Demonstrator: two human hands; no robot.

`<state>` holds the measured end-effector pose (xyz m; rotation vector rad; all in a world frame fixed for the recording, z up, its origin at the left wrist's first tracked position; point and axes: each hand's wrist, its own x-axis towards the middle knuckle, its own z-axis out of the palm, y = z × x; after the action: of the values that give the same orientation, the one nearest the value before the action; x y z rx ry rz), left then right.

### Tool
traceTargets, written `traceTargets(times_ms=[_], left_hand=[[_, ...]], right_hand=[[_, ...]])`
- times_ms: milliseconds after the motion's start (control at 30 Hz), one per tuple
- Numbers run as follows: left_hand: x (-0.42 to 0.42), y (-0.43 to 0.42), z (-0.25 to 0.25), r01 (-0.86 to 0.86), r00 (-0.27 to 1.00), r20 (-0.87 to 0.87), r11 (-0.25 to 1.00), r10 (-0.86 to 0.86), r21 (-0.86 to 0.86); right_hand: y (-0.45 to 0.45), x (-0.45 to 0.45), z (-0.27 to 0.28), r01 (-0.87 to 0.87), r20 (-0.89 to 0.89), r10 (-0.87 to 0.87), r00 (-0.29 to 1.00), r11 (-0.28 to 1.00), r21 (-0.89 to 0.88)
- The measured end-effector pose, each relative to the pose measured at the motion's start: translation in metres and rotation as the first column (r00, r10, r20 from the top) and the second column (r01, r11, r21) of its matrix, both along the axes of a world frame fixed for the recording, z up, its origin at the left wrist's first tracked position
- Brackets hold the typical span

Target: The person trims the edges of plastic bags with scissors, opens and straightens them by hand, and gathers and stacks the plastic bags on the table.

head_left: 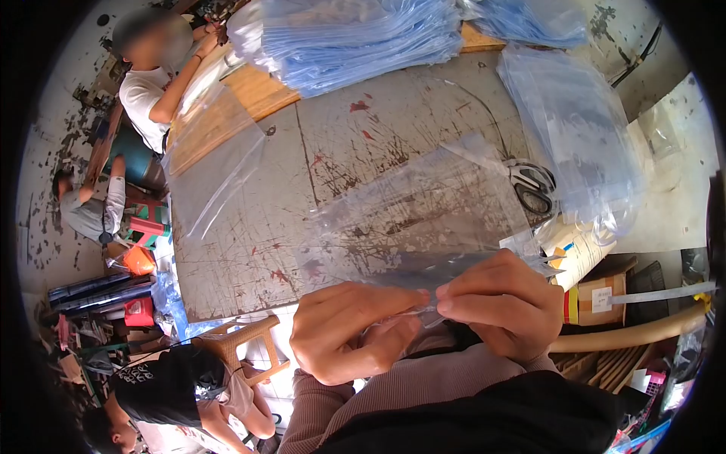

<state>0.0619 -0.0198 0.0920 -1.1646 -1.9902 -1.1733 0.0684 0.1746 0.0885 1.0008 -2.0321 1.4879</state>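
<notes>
Pinching the near edge of a thin, clear plastic sheet (423,204) between thumbs and fingers, with left hand (355,333) and right hand (503,303) both closed on the film, nearly tip to tip at the near side of a scratched grey table (219,276). Spread away from the fingers across the scuffed surface, close to black-and-grey-handled scissors (532,189) on the right. For good control of slippery film, keep both pinches light, level and close together, with even tension and no hard crease. Best to roll the edge gently between thumb and fingertip, feeling for a doubled layer masked by glare. Wise, too, to keep the sheet low and flat, clear of the scissors and apart from the tall bluish plastic stack (363,53) opposite and the pale plastic pile (575,144) at right. Hidden behind curled fingers: the exact fold of the film.
</notes>
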Motion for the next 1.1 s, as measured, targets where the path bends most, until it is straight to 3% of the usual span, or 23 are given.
traceTargets(times_ms=[267, 333, 367, 433, 467, 500, 533, 567, 600, 633, 700, 733, 833, 867, 933, 967, 1000, 1033, 1067, 1100], left_hand=[[0.001, -0.013, 0.0, 0.085, 0.994, 0.077, 0.991, -0.078, -0.104], [-0.002, -0.025, -0.005, 0.228, 0.967, 0.149, 0.961, -0.205, -0.157], [-0.003, -0.03, -0.008, 0.228, 0.967, 0.151, 0.961, -0.205, -0.155], [-0.005, -0.042, -0.015, 0.41, 0.83, 0.402, 0.912, -0.387, 0.031], [-0.007, -0.05, -0.021, 0.404, 0.837, 0.393, 0.914, -0.38, 0.024], [-0.008, -0.059, -0.029, 0.179, 0.861, 0.465, 0.978, -0.206, 0.102], [-0.015, -0.063, -0.037, -0.083, 0.87, 0.49, 0.996, 0.061, 0.024], [-0.021, -0.067, -0.045, -0.319, 0.795, 0.524, 0.945, 0.304, -0.064], [-0.033, -0.07, -0.052, -0.553, 0.665, 0.428, 0.789, 0.612, -0.27], [-0.039, -0.074, -0.067, -0.559, 0.662, 0.422, 0.783, 0.62, -0.272], [-0.047, -0.082, -0.089, -0.612, 0.575, 0.153, 0.547, 0.803, -0.571], [-0.047, -0.08, -0.089, -0.615, 0.577, 0.148, 0.546, 0.803, -0.569], [-0.045, -0.06, -0.085, -0.533, 0.588, 0.509, 0.775, 0.628, -0.34], [-0.044, -0.057, -0.085, -0.533, 0.589, 0.511, 0.776, 0.626, -0.338], [-0.04, -0.05, -0.087, -0.57, 0.659, 0.545, 0.817, 0.518, -0.086], [-0.034, -0.037, -0.072, -0.596, 0.621, 0.637, 0.803, 0.456, 0.007], [-0.029, -0.034, -0.065, -0.597, 0.618, 0.641, 0.802, 0.456, 0.005], [-0.024, -0.032, -0.061, -0.568, 0.699, 0.529, 0.823, 0.48, 0.003], [-0.021, -0.029, -0.059, -0.537, 0.77, 0.407, 0.843, 0.492, -0.002], [-0.017, -0.026, -0.057, -0.511, 0.803, 0.357, 0.86, 0.477, 0.001]], right_hand=[[0.003, -0.002, -0.003, -0.046, 0.064, 0.046, 0.997, 0.999, -0.014], [0.003, 0.0, -0.013, -0.106, 0.09, 0.1, 0.991, 0.993, 0.059], [0.003, 0.001, -0.017, -0.126, 0.101, 0.118, 0.988, 0.989, 0.083], [-0.003, 0.002, -0.026, -0.181, 0.153, 0.146, 0.977, 0.952, 0.248], [-0.007, 0.001, -0.034, -0.184, 0.142, 0.153, 0.978, 0.951, 0.249], [-0.011, 0.003, -0.043, -0.159, 0.113, 0.132, 0.985, 0.947, 0.28], [-0.015, 0.005, -0.052, -0.132, 0.085, 0.111, 0.99, 0.942, 0.309], [-0.017, 0.006, -0.058, -0.136, 0.079, 0.118, 0.99, 0.941, 0.308], [-0.019, 0.007, -0.063, -0.193, 0.132, 0.16, 0.978, 0.931, 0.308], [-0.022, 0.008, -0.067, -0.25, 0.186, 0.2, 0.962, 0.92, 0.303], [-0.024, 0.011, -0.069, -0.275, 0.202, 0.218, 0.955, 0.907, 0.319], [-0.024, 0.012, -0.071, -0.291, 0.222, 0.224, 0.949, 0.894, 0.342], [-0.024, 0.013, -0.078, -0.328, 0.242, 0.257, 0.936, 0.887, 0.326], [-0.022, 0.013, -0.078, -0.327, 0.242, 0.256, 0.936, 0.886, 0.329], [-0.017, 0.014, -0.078, -0.388, 0.297, 0.295, 0.908, 0.861, 0.329], [-0.015, 0.014, -0.074, -0.39, 0.301, 0.296, 0.907, 0.86, 0.328], [-0.013, 0.011, -0.067, -0.237, 0.251, 0.165, 0.954, 0.927, 0.291], [-0.009, 0.009, -0.06, -0.076, 0.206, 0.025, 0.978, 0.966, 0.246], [-0.005, 0.007, -0.05, -0.075, 0.208, 0.022, 0.978, 0.966, 0.248], [-0.001, 0.005, -0.04, 0.184, 0.063, -0.208, 0.976, 0.947, 0.264]])
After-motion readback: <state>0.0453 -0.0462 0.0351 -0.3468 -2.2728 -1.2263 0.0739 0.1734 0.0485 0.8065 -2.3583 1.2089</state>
